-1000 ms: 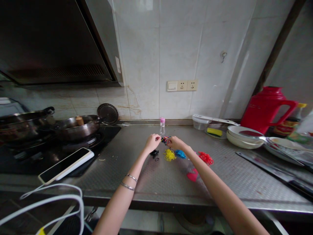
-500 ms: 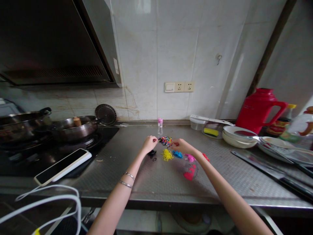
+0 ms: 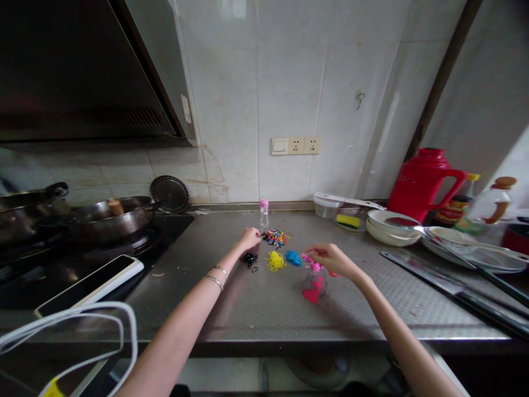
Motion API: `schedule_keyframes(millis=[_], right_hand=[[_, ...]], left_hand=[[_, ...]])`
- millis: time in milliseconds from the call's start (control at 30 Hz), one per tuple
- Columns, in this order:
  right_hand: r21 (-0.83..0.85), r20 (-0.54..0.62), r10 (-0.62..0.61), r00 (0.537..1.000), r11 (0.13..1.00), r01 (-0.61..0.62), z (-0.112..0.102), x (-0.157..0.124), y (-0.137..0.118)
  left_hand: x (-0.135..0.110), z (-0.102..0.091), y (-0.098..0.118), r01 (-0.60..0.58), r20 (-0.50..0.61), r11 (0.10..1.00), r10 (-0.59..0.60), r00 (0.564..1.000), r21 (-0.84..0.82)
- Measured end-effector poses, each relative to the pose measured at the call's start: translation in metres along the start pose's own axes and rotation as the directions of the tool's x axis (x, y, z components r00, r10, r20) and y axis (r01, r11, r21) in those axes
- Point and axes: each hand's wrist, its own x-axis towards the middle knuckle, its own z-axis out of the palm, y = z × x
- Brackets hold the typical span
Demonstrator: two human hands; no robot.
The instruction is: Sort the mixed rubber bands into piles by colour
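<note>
My left hand (image 3: 249, 239) is at the left edge of a mixed-colour pile of small rubber bands (image 3: 276, 237), fingertips pinched together. Whatever they may hold is too small to make out. Just below that hand lies a pile of black bands (image 3: 249, 258). My right hand (image 3: 330, 259) hovers at a pile of pink bands (image 3: 313, 264), its fingers bent together; anything between them is hidden. Yellow bands (image 3: 275, 261) and blue bands (image 3: 293, 257) form separate piles between the hands. Red bands (image 3: 333, 273) show partly beneath my right hand.
A clear bottle with a pink cap (image 3: 264, 212) stands behind the piles. A clear bag with red hearts (image 3: 313, 290) lies in front. To the right are bowls (image 3: 390, 234), a knife (image 3: 430, 275) and a red thermos (image 3: 424, 184); at left, a phone-like device (image 3: 88, 286) and pans (image 3: 115, 218).
My right hand has moved right and toward me, from the mixed pile to the pink bands. My left hand stays beside the mixed pile. The whole view has shifted slightly.
</note>
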Motion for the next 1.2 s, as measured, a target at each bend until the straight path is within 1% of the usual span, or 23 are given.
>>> schedule_keyframes(millis=[233, 333, 433, 567, 733, 867, 1000, 1100, 1200], right_hand=[[-0.026, -0.026, -0.005, 1.0, 1.0, 0.004, -0.004, -0.015, -0.001], [-0.032, -0.032, 0.011, 0.999, 0.999, -0.012, -0.004, -0.02, 0.0], [-0.018, -0.031, 0.033, 0.999, 0.999, -0.034, -0.003, -0.023, 0.002], [0.005, -0.012, 0.052, 0.999, 0.999, -0.052, -0.001, -0.025, 0.006], [-0.035, -0.011, 0.045, 0.999, 0.998, -0.045, 0.001, -0.025, 0.01], [-0.056, -0.006, 0.038, 0.999, 0.998, -0.039, 0.001, -0.026, 0.009], [-0.073, -0.017, 0.029, 0.999, 0.997, -0.03, 0.002, -0.028, 0.008], [-0.083, -0.026, 0.006, 1.0, 0.997, -0.008, 0.001, -0.029, 0.01], [-0.09, -0.027, -0.014, 1.0, 0.996, 0.012, 0.001, -0.028, 0.012]], left_hand=[[0.009, 0.014, -0.002, -0.004, -0.021, 1.0, 0.004, 1.0, 0.03], [0.011, 0.018, -0.003, 0.023, -0.042, 1.0, -0.022, 0.999, 0.017], [0.01, 0.019, -0.003, 0.064, -0.062, 0.998, -0.065, 0.996, -0.016], [0.008, 0.018, 0.001, 0.08, -0.066, 0.997, -0.081, 0.995, -0.017], [0.009, 0.018, 0.004, 0.107, -0.067, 0.994, -0.106, 0.992, 0.014], [0.009, 0.019, 0.002, 0.115, -0.077, 0.993, -0.113, 0.991, 0.017], [0.004, 0.015, -0.002, 0.096, -0.117, 0.995, -0.095, 0.989, -0.001], [-0.001, 0.006, -0.003, 0.077, -0.137, 0.997, -0.08, 0.987, -0.027], [-0.008, -0.005, 0.002, 0.019, -0.14, 0.999, -0.024, 0.99, -0.041]])
